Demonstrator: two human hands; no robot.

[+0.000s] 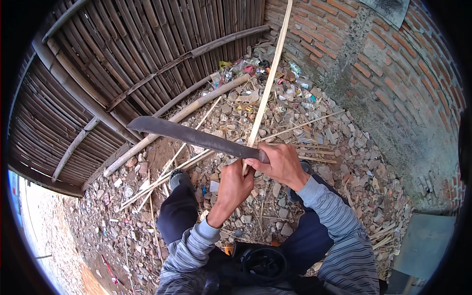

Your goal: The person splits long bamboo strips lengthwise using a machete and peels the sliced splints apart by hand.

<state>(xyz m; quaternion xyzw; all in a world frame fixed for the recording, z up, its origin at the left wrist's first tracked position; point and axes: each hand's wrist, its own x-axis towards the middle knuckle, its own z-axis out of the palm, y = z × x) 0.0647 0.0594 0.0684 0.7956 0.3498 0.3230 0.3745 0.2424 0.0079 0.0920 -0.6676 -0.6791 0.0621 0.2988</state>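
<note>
**Two hands, a long blade and a bamboo strip over rubble**

We are looking down at our own hands above ground covered in broken stones and rubble [314, 128]. Beyond the hands, litter [255, 69] lies heaped where a woven bamboo fence [123, 59] on the left meets a brick wall [383, 64] on the right. A thick bamboo pole [187, 113] lies on the ground ahead and to the left of the hands, along the foot of the fence. Thin bamboo slivers [162, 174] are scattered just left of the hands and others lie to their right. Below the hands we see our dark trouser legs, and a shoe [178, 178] near the left wrist.

Our right hand [280, 162] is closed around the handle of a long dark blade [191, 135], which stretches away to the left, nearly level. Our left hand [235, 186] is wrapped around the lower end of a pale, thin bamboo strip [268, 83]. The strip rises from the hands straight up and away, crossing behind the blade just beside the right hand and reaching the top edge near the brick wall.
</note>
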